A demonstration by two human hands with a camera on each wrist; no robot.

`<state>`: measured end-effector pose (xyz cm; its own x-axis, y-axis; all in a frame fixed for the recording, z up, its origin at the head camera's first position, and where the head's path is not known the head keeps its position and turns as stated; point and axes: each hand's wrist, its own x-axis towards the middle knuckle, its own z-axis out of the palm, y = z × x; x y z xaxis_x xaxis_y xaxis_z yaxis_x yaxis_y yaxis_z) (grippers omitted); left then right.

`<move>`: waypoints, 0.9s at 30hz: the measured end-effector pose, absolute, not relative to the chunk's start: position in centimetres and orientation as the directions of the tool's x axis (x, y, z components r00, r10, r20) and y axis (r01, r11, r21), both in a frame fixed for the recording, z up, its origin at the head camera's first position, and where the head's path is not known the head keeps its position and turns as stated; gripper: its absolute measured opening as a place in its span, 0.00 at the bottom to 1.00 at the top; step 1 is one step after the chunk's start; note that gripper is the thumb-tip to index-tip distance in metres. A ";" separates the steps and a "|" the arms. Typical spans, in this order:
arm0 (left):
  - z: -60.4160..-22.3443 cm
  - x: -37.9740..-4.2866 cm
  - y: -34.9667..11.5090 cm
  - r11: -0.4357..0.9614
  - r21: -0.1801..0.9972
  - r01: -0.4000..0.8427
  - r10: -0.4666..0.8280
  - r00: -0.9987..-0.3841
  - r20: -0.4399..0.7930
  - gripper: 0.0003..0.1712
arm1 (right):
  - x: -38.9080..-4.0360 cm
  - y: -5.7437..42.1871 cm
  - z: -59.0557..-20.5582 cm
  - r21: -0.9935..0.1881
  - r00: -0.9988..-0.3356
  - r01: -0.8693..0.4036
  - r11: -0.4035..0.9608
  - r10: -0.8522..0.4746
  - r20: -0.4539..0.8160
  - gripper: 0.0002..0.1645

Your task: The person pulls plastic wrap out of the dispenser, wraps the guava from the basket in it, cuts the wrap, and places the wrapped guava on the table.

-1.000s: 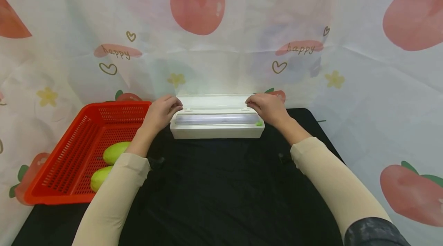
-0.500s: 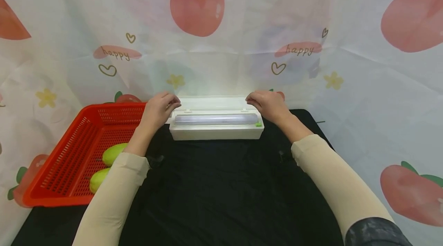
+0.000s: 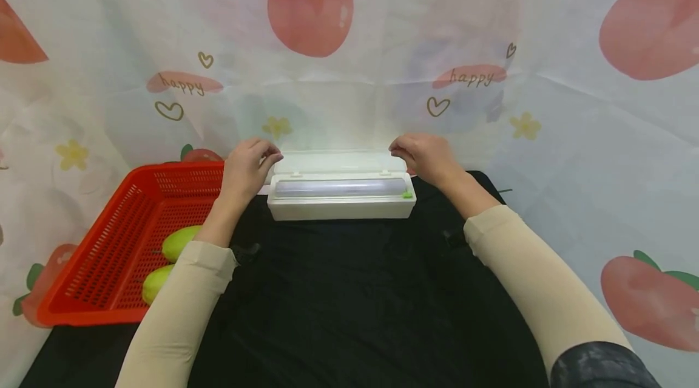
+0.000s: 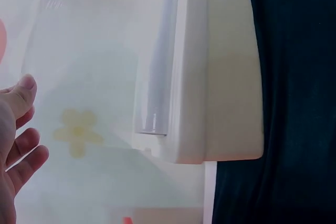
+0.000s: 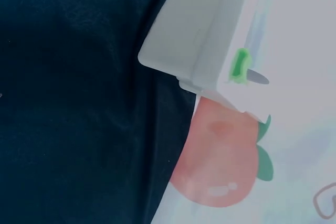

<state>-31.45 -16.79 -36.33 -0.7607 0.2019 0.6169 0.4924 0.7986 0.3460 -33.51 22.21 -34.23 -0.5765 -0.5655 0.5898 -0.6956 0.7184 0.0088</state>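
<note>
A white cling film dispenser (image 3: 338,211) stands at the table's back edge with its lid raised. A shiny clear roll (image 3: 338,187) lies inside it. At the dispenser's left end, my left hand (image 3: 246,166) pinches what appears to be the edge of the clear film between thumb and fingers. Opposite, my right hand (image 3: 428,157) pinches the other side in the same way; the film itself barely shows. A green slide cutter (image 5: 240,65) sits at the dispenser's right end. The left hand (image 4: 18,124) shows at the left wrist view's edge; the right wrist view leaves out the right hand.
To the left stands a red plastic basket (image 3: 136,181) with two green-yellow oblong fruits (image 3: 177,242), partly behind the left sleeve. A black cloth (image 3: 349,303) covers the table. Just behind the dispenser hangs a white fruit-print curtain (image 3: 349,102).
Both hands have risen a little. My left hand has also drifted slightly left. The dispenser and basket stay in place.
</note>
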 end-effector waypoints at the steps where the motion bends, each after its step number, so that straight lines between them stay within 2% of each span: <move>1: -36.2 -31.4 -16.7 0.799 0.349 0.489 0.196 -0.762 0.617 0.08 | -33.5 22.2 -34.1 0.014 -0.570 -0.697 0.717 -0.566 0.595 0.04; 12: -34.7 -30.9 -16.3 0.796 0.357 0.489 0.164 -0.741 0.651 0.08 | -33.2 22.7 -32.7 0.043 -0.523 -0.709 0.704 -0.566 0.638 0.04; 19: -33.8 -30.6 -15.9 0.804 0.351 0.481 0.154 -0.738 0.657 0.09 | -33.0 23.0 -31.7 0.031 -0.532 -0.706 0.708 -0.558 0.636 0.03; 27: -32.8 -30.2 -16.0 0.799 0.327 0.506 0.149 -0.692 0.706 0.08 | -32.7 23.0 -30.4 0.025 -0.524 -0.713 0.701 -0.556 0.645 0.03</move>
